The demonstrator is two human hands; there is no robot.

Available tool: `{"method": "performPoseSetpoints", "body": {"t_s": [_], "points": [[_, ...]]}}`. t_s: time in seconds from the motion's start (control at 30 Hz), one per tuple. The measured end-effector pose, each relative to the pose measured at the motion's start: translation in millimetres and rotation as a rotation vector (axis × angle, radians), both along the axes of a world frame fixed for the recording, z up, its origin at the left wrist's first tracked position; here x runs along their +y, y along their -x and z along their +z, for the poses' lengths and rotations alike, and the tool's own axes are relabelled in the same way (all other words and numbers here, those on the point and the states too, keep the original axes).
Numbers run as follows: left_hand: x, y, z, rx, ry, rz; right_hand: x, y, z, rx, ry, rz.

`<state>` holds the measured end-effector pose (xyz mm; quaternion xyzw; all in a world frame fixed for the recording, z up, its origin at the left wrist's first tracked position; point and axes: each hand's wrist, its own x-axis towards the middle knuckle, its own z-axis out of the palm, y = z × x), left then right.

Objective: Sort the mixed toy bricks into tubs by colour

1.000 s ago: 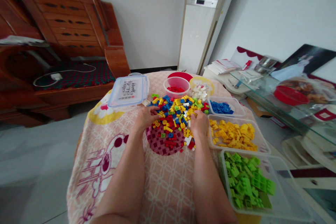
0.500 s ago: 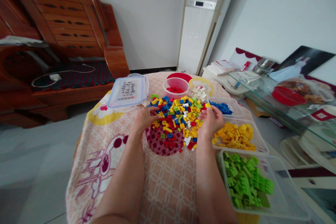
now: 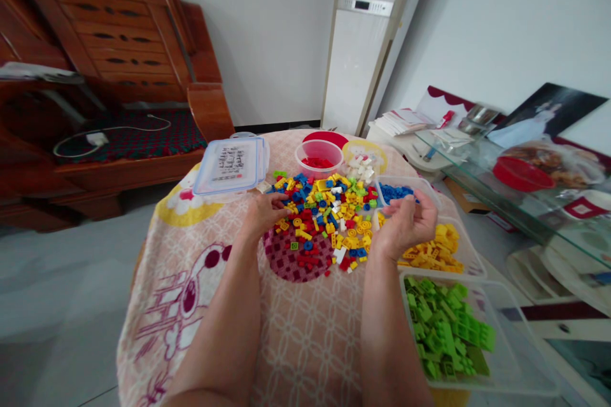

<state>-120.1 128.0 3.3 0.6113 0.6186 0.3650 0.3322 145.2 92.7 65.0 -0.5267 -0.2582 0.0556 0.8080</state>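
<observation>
A heap of small mixed red, yellow, blue, green and white bricks (image 3: 324,216) lies on a round table under a pink patterned cloth (image 3: 305,337). My left hand (image 3: 265,213) rests at the heap's left edge, its fingertips pinched together among the bricks. My right hand (image 3: 405,224) hovers with curled fingers over the near end of the clear tub of yellow bricks (image 3: 436,253), just in front of the tub of blue bricks (image 3: 396,192). What either hand holds is hidden.
A clear tub of green bricks (image 3: 443,324) stands at the near right. Behind the heap are a bowl of red bricks (image 3: 319,158), white bricks (image 3: 363,168) and a blue-rimmed lid (image 3: 231,165). A wooden bench (image 3: 119,76) is left, a glass table (image 3: 525,203) right.
My right hand has lifted off the heap's right side and swung right, over the yellow tub. My left hand has stayed at the heap's left edge.
</observation>
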Motion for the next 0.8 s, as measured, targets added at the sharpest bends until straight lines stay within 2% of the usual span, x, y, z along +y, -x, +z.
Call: {"method": "performPoseSetpoints", "body": {"t_s": [0.07, 0.13, 0.23, 0.3, 0.43, 0.57, 0.63, 0.8], "points": [[0.5, 0.6, -0.6, 0.0, 0.004, -0.004, 2.8, -0.4, -5.2, -0.01, 0.035, 0.069], [1.0, 1.0, -1.0, 0.003, 0.011, -0.006, 7.4, -1.4, -14.0, -0.053, 0.135, 0.174], [1.5, 1.2, -1.4, 0.001, 0.015, -0.005, 14.1, -3.2, -27.7, -0.207, 0.372, 0.358], [1.7, 1.2, -1.6, -0.004, 0.012, -0.003, 15.8, -3.4, -32.9, -0.374, 0.536, 0.418], [1.8, 1.0, -1.7, -0.003, 0.008, 0.0, 11.6, 1.0, -31.4, -0.734, 0.795, 0.373], [1.2, 0.7, -1.1, 0.006, -0.003, 0.003, 6.6, 6.2, -30.4, -0.952, 1.037, 0.378], [0.7, 0.5, -0.7, 0.013, -0.001, 0.01, 6.0, 7.0, -32.9, -1.014, 1.096, 0.421], [-0.1, -0.3, 0.5, 0.036, 0.005, 0.019, 5.7, 5.9, -35.4, -1.042, 1.114, 0.479]]}}
